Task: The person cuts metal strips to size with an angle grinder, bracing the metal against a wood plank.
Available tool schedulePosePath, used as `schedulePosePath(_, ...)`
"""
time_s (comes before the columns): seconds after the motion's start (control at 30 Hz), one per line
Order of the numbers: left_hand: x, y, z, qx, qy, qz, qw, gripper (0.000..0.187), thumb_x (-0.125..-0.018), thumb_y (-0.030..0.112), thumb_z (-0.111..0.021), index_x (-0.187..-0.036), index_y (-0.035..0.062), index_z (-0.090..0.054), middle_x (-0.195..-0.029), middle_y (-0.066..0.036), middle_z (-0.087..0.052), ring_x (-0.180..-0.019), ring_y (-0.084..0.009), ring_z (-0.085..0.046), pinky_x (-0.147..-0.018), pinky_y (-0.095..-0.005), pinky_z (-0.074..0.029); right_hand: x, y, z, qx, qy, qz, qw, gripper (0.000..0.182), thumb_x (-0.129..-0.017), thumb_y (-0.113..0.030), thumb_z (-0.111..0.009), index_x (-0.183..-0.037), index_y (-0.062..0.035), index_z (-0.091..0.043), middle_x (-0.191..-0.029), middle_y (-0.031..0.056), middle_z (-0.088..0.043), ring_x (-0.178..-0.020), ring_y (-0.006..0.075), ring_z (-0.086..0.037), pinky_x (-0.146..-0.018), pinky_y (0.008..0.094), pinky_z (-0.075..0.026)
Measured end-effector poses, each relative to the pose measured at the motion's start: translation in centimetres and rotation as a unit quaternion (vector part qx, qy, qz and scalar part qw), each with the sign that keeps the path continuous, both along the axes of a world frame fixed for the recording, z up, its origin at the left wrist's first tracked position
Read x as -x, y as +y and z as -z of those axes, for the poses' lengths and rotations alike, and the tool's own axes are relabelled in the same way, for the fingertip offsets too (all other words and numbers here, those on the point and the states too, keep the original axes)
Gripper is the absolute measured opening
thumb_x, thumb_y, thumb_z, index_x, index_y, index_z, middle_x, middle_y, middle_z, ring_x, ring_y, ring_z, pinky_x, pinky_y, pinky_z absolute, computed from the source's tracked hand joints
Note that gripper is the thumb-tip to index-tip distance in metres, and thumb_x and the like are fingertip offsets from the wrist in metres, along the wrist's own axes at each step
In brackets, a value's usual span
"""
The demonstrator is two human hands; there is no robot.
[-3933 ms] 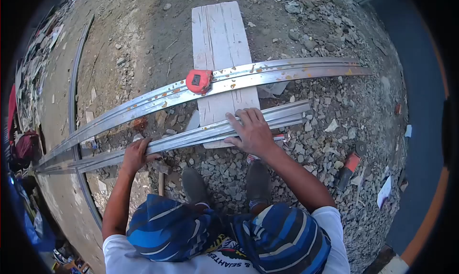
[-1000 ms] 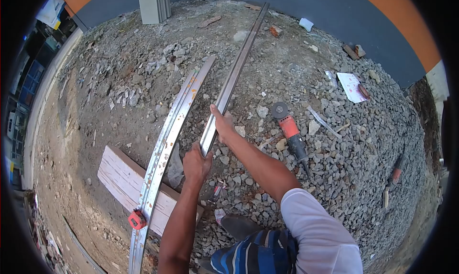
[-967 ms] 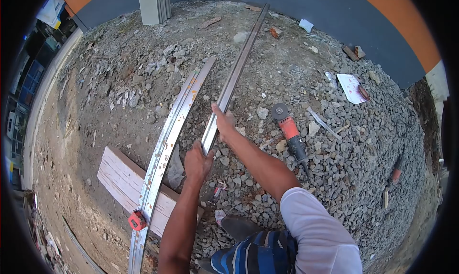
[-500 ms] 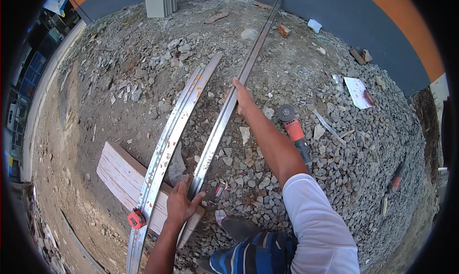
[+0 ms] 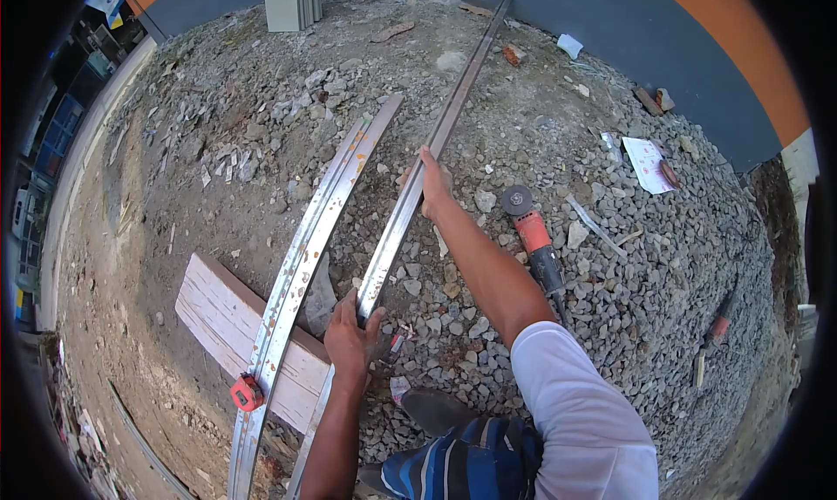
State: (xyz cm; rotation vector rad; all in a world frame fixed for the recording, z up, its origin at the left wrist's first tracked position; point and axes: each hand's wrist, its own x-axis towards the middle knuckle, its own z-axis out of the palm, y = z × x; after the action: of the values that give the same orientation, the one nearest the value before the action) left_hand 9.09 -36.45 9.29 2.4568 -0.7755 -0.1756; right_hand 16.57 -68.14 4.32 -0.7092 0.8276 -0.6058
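A long metal channel (image 5: pixel 397 243) runs diagonally from the wall down toward me. My right hand (image 5: pixel 436 184) is wrapped around it about midway along its visible length. Lower down, my left hand (image 5: pixel 350 343) grips the channel with the thumb on its right side; the palm and wrist hide part of the metal. To the left lies a second, rust-spotted metal channel (image 5: pixel 305 260), resting across a wooden board (image 5: pixel 218 312). A red tape measure (image 5: pixel 247 393) sits on that second channel. An angle grinder (image 5: pixel 534 234) lies on the gravel right of my right forearm.
Loose gravel (image 5: pixel 645 299) covers the ground on the right. A grey and orange wall (image 5: pixel 593 20) closes off the back, with pale stacked panels (image 5: pixel 294 3) beside it. A paper sheet (image 5: pixel 648 164) and a plastic strip (image 5: pixel 595 225) lie on the stones.
My left hand has moved up and to the right along the channel, and more metal shows below its wrist. My right hand has shifted slightly left, still holding on.
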Motion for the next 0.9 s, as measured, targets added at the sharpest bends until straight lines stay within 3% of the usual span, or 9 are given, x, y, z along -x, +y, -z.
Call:
schedulePosePath(0.2,0.2,-0.8,0.7,0.04,0.004,-0.044,0.998,0.055,-0.085,0.026,-0.079,-0.132,0.001,-0.063,-0.114,-0.025,-0.071,-0.101,-0.0395,-0.07,-0.091,-0.0441,-0.054,3.0,8.5,-0.3,0.084,0.045,-0.032,0.995,0.053,-0.087,-0.025,-0.08,-0.114,-0.0024,-0.041,-0.083,0.0106,-0.062,-0.059,0.0203,-0.065,-0.049,0.036,-0.055)
schedulePosePath(0.47,-0.2,-1.5,0.9,0.041,-0.012,-0.032,0.999,0.056,-0.086,0.029,-0.079,-0.132,0.0007,-0.063,-0.116,-0.023,-0.071,-0.101,-0.0384,-0.071,-0.088,-0.0424,-0.056,2.2,7.6,-0.1,0.12,0.089,-0.007,0.989,0.049,-0.083,-0.015,-0.076,-0.113,0.0005,-0.041,-0.086,0.0141,-0.062,-0.058,0.0208,-0.065,-0.047,0.0365,-0.055)
schedulePosePath(0.53,-0.1,-1.4,1.0,0.043,-0.012,-0.033,0.998,0.056,-0.085,0.029,-0.079,-0.132,0.0005,-0.063,-0.116,-0.023,-0.071,-0.101,-0.0384,-0.071,-0.089,-0.0423,-0.056,2.5,7.5,-0.8,0.121,0.113,-0.037,0.985,0.066,-0.082,-0.02,-0.075,-0.129,0.0099,-0.04,-0.101,0.021,-0.064,-0.069,0.0246,-0.068,-0.059,0.038,-0.056)
schedulePosePath(0.67,0.0,-1.5,1.2,0.048,-0.024,-0.044,0.998,0.056,-0.084,0.029,-0.08,-0.13,0.0015,-0.064,-0.113,-0.023,-0.071,-0.099,-0.0385,-0.071,-0.088,-0.0431,-0.056,2.4,7.2,-0.2,0.117,0.114,-0.043,0.986,0.067,-0.079,-0.021,-0.076,-0.128,0.0102,-0.042,-0.103,0.0218,-0.064,-0.078,0.0274,-0.069,-0.066,0.0412,-0.056)
schedulePosePath(0.73,0.0,-1.2,0.9,0.051,-0.023,-0.049,0.997,0.056,-0.083,0.031,-0.081,-0.128,0.0018,-0.065,-0.111,-0.023,-0.072,-0.097,-0.0385,-0.071,-0.086,-0.0436,-0.056,1.6,6.8,1.7,0.141,0.145,-0.026,0.979,0.068,-0.075,-0.023,-0.078,-0.125,0.0098,-0.045,-0.106,0.0224,-0.063,-0.089,0.0308,-0.067,-0.076,0.0442,-0.055)
schedulePosePath(0.8,0.0,-0.5,-0.2,-0.044,0.061,-0.064,0.995,0.052,-0.08,0.031,-0.083,-0.121,0.0026,-0.067,-0.102,-0.023,-0.073,-0.09,-0.0388,-0.072,-0.082,-0.0453,-0.056,1.6,6.7,1.4,0.119,0.143,-0.022,0.982,0.068,-0.074,-0.023,-0.078,-0.124,0.0093,-0.046,-0.106,0.0223,-0.063,-0.093,0.0315,-0.065,-0.079,0.0446,-0.053)
schedulePosePath(0.9,-0.2,0.6,1.7,-0.011,0.06,-0.063,0.996,0.05,-0.078,0.032,-0.084,-0.115,0.0032,-0.067,-0.092,-0.023,-0.073,-0.083,-0.0396,-0.072,-0.078,-0.0465,-0.056,1.4,6.9,0.7,0.079,0.131,-0.011,0.988,0.067,-0.072,-0.022,-0.078,-0.122,0.0086,-0.047,-0.105,0.0216,-0.062,-0.094,0.0313,-0.063,-0.081,0.0441,-0.052)
